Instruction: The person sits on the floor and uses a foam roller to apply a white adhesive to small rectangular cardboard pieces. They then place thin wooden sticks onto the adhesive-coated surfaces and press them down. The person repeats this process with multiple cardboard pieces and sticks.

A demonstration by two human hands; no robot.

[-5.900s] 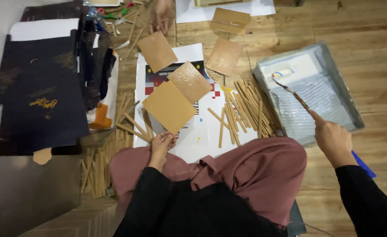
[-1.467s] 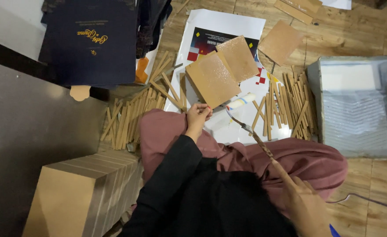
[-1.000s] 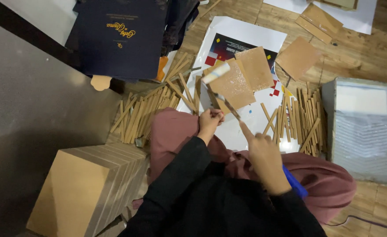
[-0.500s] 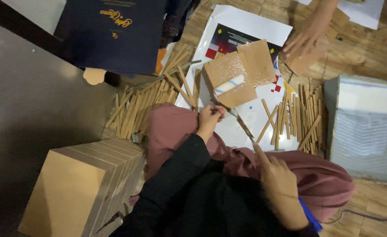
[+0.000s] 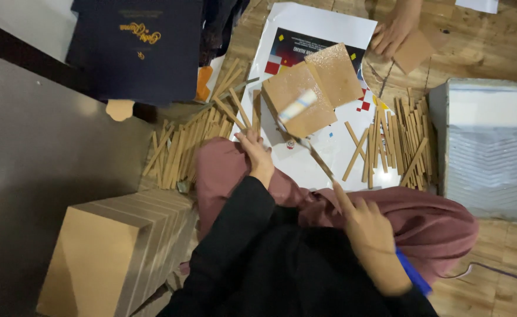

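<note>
Head view shows, nearest to me, my right hand (image 5: pixel 369 232) over the pink cloth on my lap, its grip clenched around the near end of a thin brush (image 5: pixel 314 158), whose blurred tip reaches the brown cardboard piece (image 5: pixel 298 108). I judge the brush light and stiff, best held low on the handle, as now. My left hand (image 5: pixel 257 154) lies just beside the card's near corner; whether its grip pinches something I cannot tell. The card lies on a white printed sheet (image 5: pixel 329 35) on the wooden floor. It looks thin, light and easy to bend, so I would take it by the edges. Farther off, another person's hand (image 5: pixel 394 29) touches a smaller card (image 5: pixel 414 51).
</note>
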